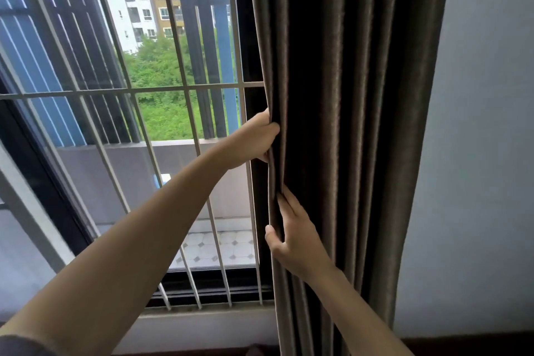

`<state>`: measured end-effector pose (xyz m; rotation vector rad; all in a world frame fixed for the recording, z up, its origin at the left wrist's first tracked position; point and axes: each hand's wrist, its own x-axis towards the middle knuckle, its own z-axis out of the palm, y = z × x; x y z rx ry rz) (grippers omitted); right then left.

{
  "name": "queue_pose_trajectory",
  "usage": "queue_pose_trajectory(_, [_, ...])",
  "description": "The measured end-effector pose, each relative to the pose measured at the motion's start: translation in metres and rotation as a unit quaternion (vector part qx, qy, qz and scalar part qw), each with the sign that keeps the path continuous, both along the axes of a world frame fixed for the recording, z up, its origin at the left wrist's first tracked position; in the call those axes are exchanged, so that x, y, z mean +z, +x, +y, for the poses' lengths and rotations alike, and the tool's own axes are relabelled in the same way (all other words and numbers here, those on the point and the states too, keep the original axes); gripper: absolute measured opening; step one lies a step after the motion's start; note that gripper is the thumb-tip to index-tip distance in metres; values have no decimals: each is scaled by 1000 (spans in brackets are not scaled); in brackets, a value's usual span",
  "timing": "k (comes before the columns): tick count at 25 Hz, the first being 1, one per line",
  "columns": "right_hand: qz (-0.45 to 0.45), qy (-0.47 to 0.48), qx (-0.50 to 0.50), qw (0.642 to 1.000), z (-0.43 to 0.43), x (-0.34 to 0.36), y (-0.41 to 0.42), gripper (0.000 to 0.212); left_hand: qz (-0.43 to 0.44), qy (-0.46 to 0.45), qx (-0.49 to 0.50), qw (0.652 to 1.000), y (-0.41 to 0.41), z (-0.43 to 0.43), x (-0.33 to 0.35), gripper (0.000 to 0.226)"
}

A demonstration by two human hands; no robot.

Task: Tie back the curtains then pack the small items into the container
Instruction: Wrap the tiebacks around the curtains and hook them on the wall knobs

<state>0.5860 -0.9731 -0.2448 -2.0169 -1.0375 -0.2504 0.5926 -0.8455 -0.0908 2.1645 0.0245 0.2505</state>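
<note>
A dark brown curtain (352, 124) hangs in thick folds to the right of the window, bunched against the wall. My left hand (255, 139) grips the curtain's left edge at mid height, fingers curled round the fabric. Lower down, my right hand (291, 237) holds the same edge, thumb in front and fingers tucked into a fold. No tie-back, small items or container are in view.
A window with pale metal bars (185, 89) fills the left half, with a balcony and buildings beyond. A dark window frame (43, 170) runs diagonally at left. A plain grey wall (476, 153) stands to the right of the curtain. The sill (208, 312) lies below.
</note>
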Motion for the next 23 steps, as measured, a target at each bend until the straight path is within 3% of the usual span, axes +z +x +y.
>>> queue_pose_trajectory(5, [-28,-11,7,1000,-4,-10,0,68,-26,-13,-49,998,1,-7,-3,35])
queue_pose_trajectory(9, [-50,-27,2,998,-4,-18,3,69,-21,-31,-60,997,1,-8,-2,20])
queue_pose_trajectory(13, [-67,-80,14,994,-5,-19,1,64,-34,87,-9,996,-2,-13,0,23])
queue_pose_trajectory(15, [-119,-36,-37,992,-12,-16,2,49,-68,143,44,986,-3,-13,-3,31])
queue_pose_trajectory(18, [-175,66,-141,972,-21,12,11,39,-84,107,70,988,-6,-10,-9,30])
queue_pose_trajectory(23, [-140,-16,-101,985,-9,87,33,57,-91,43,69,993,-19,-17,-9,34])
